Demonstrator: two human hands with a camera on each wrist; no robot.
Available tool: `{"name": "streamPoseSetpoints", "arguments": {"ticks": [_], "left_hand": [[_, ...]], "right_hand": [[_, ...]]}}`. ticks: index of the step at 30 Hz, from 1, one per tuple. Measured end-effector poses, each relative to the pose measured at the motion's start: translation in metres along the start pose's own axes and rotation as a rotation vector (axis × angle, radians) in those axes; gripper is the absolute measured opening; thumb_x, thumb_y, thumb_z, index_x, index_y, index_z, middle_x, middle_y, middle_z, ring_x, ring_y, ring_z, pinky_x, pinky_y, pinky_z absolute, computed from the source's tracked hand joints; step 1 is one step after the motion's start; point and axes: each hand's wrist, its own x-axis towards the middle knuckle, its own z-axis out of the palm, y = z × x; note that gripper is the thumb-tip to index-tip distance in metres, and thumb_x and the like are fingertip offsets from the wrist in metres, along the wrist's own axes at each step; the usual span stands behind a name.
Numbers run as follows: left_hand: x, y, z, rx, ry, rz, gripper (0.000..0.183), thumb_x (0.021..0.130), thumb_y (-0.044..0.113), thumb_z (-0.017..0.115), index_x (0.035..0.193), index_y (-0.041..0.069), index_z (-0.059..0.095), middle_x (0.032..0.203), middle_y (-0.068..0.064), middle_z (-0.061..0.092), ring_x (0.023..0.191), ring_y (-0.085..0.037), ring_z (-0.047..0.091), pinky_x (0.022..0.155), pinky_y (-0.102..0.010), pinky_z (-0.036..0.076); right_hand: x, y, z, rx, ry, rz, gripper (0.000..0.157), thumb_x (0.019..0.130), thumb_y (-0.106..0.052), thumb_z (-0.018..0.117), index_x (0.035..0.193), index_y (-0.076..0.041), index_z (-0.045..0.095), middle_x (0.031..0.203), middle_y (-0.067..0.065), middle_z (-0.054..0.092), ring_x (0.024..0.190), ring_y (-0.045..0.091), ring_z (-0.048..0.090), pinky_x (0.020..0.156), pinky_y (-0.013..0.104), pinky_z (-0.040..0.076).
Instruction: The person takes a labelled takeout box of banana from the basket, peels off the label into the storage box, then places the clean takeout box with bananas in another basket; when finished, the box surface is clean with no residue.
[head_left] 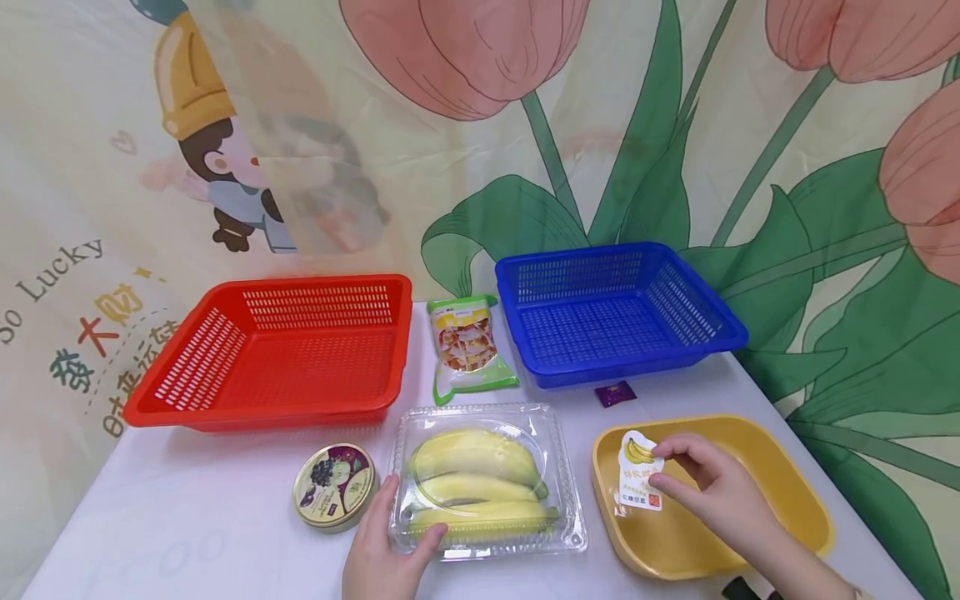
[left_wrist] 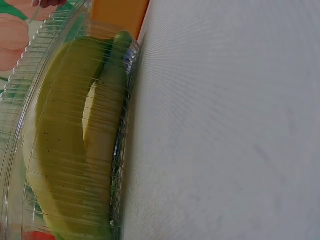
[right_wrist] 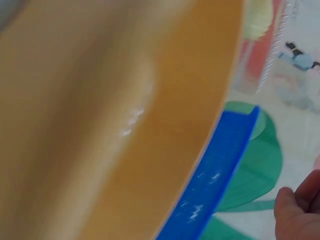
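My left hand (head_left: 390,546) holds the front left corner of a clear plastic clamshell box (head_left: 564,467), thumb along the front edge and fingers at the left side. Yellow bananas (head_left: 472,462) lie inside under the lid, and the left wrist view shows the bananas (left_wrist: 65,140) close up. Over a yellow tub (head_left: 780,467), my right hand (head_left: 716,492) pinches a small white banana label (head_left: 636,492) between thumb and fingers. The right wrist view has the right hand (right_wrist: 300,215) at its lower right edge, with the label out of sight.
A round tin (head_left: 335,487) stands left of the box. Behind are a red basket (head_left: 315,367), a green-edged snack packet (head_left: 468,350) and a blue basket (head_left: 622,325). A small purple packet (head_left: 616,393) lies before the blue basket. A patterned curtain (head_left: 375,167) backs the table.
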Motion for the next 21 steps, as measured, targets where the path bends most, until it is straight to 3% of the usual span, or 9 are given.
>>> {"name": "streamPoseSetpoints", "arguments": {"ticks": [8,12,17,21], "left_hand": [[0.000,0.002,-0.002,-0.011,-0.040,-0.030,0.080,0.062,0.036,0.081,0.127,0.003,0.048,0.128,-0.017,0.053,0.117,-0.033,0.050,0.095,-0.045,0.040],[0.000,0.002,-0.003,-0.010,-0.043,-0.027,0.079,0.063,0.036,0.080,0.127,0.002,0.048,0.128,-0.017,0.053,0.117,-0.034,0.050,0.095,-0.046,0.041],[0.001,0.002,-0.004,-0.014,-0.060,-0.052,0.080,0.063,0.037,0.080,0.128,0.003,0.048,0.129,-0.017,0.052,0.118,-0.034,0.049,0.096,-0.047,0.040],[0.001,0.003,-0.005,-0.034,-0.104,-0.081,0.082,0.064,0.041,0.079,0.130,0.005,0.046,0.132,-0.017,0.049,0.120,-0.035,0.046,0.098,-0.048,0.039]], "right_hand": [[-0.014,0.038,-0.005,0.041,0.013,-0.058,0.022,0.074,0.003,0.069,0.093,-0.003,0.060,0.092,-0.004,0.059,0.085,-0.006,0.051,0.074,0.003,0.045],[-0.011,0.047,-0.005,-0.047,-0.007,-0.004,0.020,0.076,-0.006,0.071,0.093,-0.005,0.061,0.092,-0.004,0.060,0.082,-0.008,0.050,0.074,0.003,0.044],[-0.001,0.051,-0.004,-0.174,-0.103,0.094,0.024,0.078,-0.024,0.071,0.096,-0.011,0.063,0.098,-0.001,0.062,0.087,-0.012,0.048,0.079,0.007,0.046],[0.004,0.053,-0.003,-0.163,-0.198,0.125,0.025,0.078,-0.027,0.070,0.097,-0.012,0.063,0.100,-0.002,0.061,0.090,-0.011,0.048,0.084,0.017,0.050]]}}
